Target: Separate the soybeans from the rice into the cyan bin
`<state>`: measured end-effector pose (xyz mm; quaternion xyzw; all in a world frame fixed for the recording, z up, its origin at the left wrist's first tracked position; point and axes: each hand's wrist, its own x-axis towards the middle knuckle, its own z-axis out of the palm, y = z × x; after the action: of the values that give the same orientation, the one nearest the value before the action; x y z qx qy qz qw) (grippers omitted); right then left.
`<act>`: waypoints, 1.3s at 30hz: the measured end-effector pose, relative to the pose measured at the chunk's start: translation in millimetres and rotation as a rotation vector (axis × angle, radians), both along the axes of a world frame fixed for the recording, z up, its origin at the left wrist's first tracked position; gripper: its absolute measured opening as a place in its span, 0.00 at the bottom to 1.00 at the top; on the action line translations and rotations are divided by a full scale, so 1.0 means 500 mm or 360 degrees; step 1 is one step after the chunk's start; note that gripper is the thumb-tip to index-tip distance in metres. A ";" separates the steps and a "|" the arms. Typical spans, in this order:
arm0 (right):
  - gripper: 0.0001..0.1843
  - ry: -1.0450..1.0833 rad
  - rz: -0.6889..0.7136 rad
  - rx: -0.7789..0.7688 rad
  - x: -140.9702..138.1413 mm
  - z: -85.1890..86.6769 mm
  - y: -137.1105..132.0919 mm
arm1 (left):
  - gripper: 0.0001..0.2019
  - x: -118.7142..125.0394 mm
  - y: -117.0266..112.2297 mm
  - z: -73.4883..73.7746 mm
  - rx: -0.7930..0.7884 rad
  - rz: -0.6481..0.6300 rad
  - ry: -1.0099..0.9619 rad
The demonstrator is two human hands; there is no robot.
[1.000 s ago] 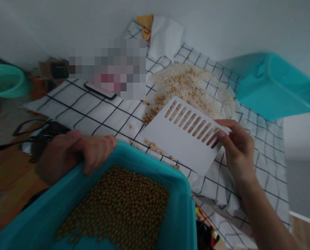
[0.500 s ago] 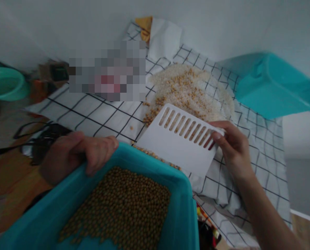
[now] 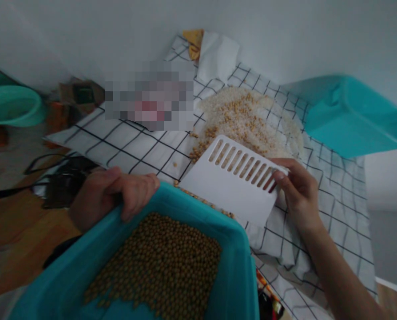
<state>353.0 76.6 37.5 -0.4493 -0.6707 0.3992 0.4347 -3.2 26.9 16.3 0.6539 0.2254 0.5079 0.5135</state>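
My left hand (image 3: 118, 195) is closed over the far left rim of a teal plastic bin (image 3: 198, 204), which tilts below me. Many round tan soybeans (image 3: 172, 258) cover most of the bin's bottom. With my right hand (image 3: 298, 191) I pinch the right corner of a flat white plastic panel (image 3: 232, 191) with a row of slots along its far side. The panel slants just beyond the bin, its near edge by a line of loose beans at the bin's rim. Past it lies a pile of white rice grains mixed with soybeans (image 3: 238, 115), partly covered by the panel.
A black-and-white checked cloth (image 3: 145, 155) covers the table. At the back right stands another teal bin (image 3: 345, 120). A white cloth or paper (image 3: 216, 55) lies at the back, near a blurred-out patch. On the floor at left is a green basin (image 3: 13, 106).
The whole view has shifted a little, so everything sits slightly further right. Both hands keep their holds, and the panel stays in nearly the same place against the pile.
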 end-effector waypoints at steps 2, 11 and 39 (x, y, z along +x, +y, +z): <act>0.08 0.0027 -0.0031 0.0027 0.001 -0.001 0.001 | 0.30 -0.018 0.012 0.007 0.0058 -0.0224 0.0195; 0.08 -0.0057 0.0024 0.0019 -0.002 0.008 -0.006 | 0.27 -0.032 0.000 0.006 -0.0004 -0.0261 0.0252; 0.09 0.0001 -0.0245 0.0082 0.018 0.012 0.000 | 0.33 0.023 -0.023 -0.008 -0.0058 0.0110 -0.0209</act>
<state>361.9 76.6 43.5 -0.4880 -0.6441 0.3473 0.4757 8.0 15.2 12.3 0.6014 0.2229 0.5631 0.5211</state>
